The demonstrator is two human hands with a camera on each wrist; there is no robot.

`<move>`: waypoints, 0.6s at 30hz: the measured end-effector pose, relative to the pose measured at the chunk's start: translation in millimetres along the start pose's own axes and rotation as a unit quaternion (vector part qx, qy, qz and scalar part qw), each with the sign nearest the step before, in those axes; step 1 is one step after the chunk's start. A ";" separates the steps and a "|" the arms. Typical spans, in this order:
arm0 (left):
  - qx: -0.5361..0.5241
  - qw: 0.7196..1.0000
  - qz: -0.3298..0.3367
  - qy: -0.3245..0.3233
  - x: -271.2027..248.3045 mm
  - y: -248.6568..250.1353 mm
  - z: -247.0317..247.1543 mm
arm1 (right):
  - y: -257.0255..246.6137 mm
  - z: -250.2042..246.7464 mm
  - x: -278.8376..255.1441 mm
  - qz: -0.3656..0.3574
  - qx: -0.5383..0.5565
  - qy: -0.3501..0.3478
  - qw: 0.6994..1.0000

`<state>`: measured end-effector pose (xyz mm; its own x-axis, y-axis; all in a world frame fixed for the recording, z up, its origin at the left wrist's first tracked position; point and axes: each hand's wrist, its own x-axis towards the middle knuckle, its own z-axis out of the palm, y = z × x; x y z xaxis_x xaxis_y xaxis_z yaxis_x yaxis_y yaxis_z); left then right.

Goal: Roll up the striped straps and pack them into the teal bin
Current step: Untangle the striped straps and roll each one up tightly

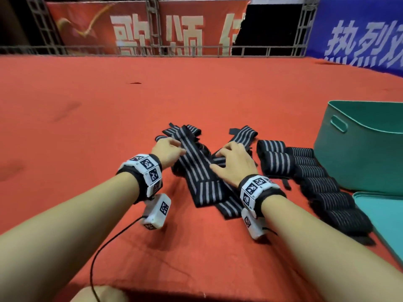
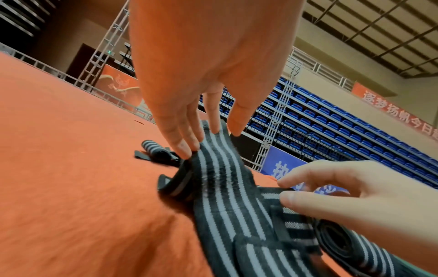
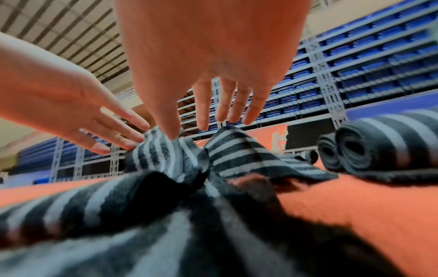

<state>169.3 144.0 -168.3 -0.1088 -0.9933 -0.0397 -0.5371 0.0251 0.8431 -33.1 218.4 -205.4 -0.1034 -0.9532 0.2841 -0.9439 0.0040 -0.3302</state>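
Note:
A loose pile of black straps with grey stripes (image 1: 196,171) lies flat on the red carpet in front of me. My left hand (image 1: 172,147) rests on the pile's left side, and its straight fingertips (image 2: 187,148) touch a raised fold of one strap (image 2: 220,168). My right hand (image 1: 226,153) lies spread over the pile's right side, with its fingers (image 3: 225,112) stretched out just above a humped strap (image 3: 241,155). Neither hand grips anything. Several rolled straps (image 1: 305,177) sit in a row to the right. Beyond them stands the teal bin (image 1: 359,149).
A teal lid (image 1: 383,214) lies flat at the right edge, beside the nearest rolls. One small rolled strap (image 2: 154,150) sits left of the pile. Red carpet (image 1: 87,105) stretches far ahead to a metal rail and banners. A black cable hangs from my left wrist.

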 end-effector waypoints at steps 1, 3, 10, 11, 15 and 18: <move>0.008 1.000 -0.007 -0.002 -3.3 -5.4 -4.1 | -6.7 1.5 1.4 0.003 -0.005 -0.036 0.999; 0.000 1.000 -0.025 -0.011 -9.4 -12.8 -6.6 | -17.8 6.9 4.0 0.029 -0.006 -0.137 0.990; -0.123 0.983 -0.107 -0.082 -30.0 -14.7 -5.9 | -35.0 16.0 4.0 0.116 0.114 -0.113 0.980; -0.110 0.984 -0.106 -0.092 -31.6 -15.6 -5.6 | -37.3 13.6 3.5 0.117 0.149 -0.091 0.978; -0.123 0.985 -0.070 -0.098 -32.7 -15.4 -7.1 | -45.7 0.2 0.3 0.062 0.304 -0.025 0.950; -0.156 0.975 -0.050 -0.152 -41.5 -3.9 -8.9 | -53.3 -17.8 -4.5 -0.016 0.368 -0.036 0.929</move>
<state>183.4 184.0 -165.1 -0.3381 -0.9083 -0.2465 -0.2821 -0.1521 0.9473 12.1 227.9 -173.0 -0.0326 -0.9670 0.2529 -0.4741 -0.2078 -0.8556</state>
